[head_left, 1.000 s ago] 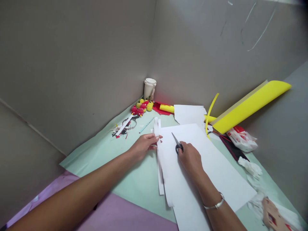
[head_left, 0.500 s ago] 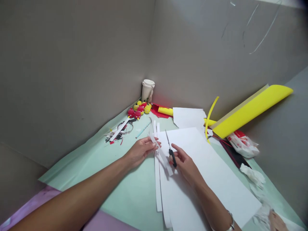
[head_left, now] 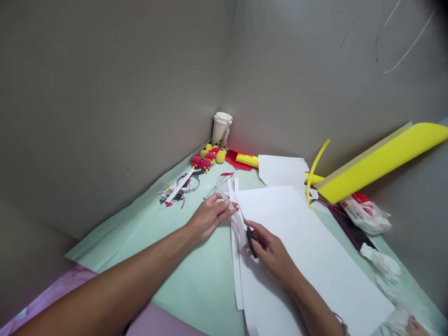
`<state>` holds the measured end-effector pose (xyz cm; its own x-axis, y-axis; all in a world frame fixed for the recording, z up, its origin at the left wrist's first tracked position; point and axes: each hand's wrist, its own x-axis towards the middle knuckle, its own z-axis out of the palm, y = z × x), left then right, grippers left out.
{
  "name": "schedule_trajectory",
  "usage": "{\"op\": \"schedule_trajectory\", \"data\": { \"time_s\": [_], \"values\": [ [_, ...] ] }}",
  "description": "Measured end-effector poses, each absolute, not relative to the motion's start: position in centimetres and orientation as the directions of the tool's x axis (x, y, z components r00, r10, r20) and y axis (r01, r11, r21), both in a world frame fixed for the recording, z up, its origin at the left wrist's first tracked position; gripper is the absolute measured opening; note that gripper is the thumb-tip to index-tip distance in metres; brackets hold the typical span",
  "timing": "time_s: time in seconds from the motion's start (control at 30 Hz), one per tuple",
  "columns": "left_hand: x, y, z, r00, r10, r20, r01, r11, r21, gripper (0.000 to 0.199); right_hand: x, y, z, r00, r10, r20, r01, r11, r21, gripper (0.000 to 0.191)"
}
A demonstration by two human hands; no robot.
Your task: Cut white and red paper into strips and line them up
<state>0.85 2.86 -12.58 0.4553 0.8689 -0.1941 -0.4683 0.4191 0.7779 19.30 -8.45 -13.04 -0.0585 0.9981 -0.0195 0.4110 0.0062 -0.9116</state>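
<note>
A large white paper sheet lies on the pale green table cover. Along its left edge, narrow white strips are cut and lie side by side. My left hand pinches the upper end of one strip and lifts it off the table. My right hand grips small black-handled scissors, their blades pointing up along the strip edge toward my left fingers.
A white cup stands in the corner beside red and yellow round figures. Paper scraps and a ring lie left. A yellow roll, a tissue packet, a dark flat object and crumpled tissue sit right.
My right hand drew the scissors back toward me and left, onto the sheet's left edge. My left hand lifted a strip's end. The view shifted slightly.
</note>
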Motion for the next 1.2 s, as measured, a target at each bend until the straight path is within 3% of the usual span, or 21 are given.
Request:
{"op": "schedule_trajectory", "data": {
  "time_s": [0.1,0.3,0.63,0.93,1.2],
  "values": [
    [0.9,2.9,-12.6,0.476,0.859,-0.188,-0.461,0.425,0.779,0.017,19.3,-8.2,-13.2,-0.02,1.0,0.01,0.382,0.016,-0.924,0.043],
    [0.9,3.0,-13.0,0.396,0.902,-0.17,-0.475,0.36,0.803,0.013,19.1,-7.5,-13.2,0.161,0.987,0.009,0.162,-0.018,-0.987,0.051],
    [1.7,1.7,-12.7,0.479,0.865,-0.153,-0.46,0.396,0.795,0.018,18.2,-6.9,-14.5,0.211,0.976,0.056,0.299,-0.01,-0.954,0.055],
    [1.4,1.2,-13.5,0.689,0.707,-0.156,-0.187,0.381,0.905,0.024,18.2,-7.2,-13.7,0.174,0.98,0.099,0.346,0.033,-0.938,0.052],
    [0.9,2.1,-12.7,0.521,0.845,-0.12,-0.382,0.356,0.853,0.015,19.3,-7.7,-12.9,0.085,0.991,0.1,0.434,0.053,-0.899,0.044]
  ]
}}
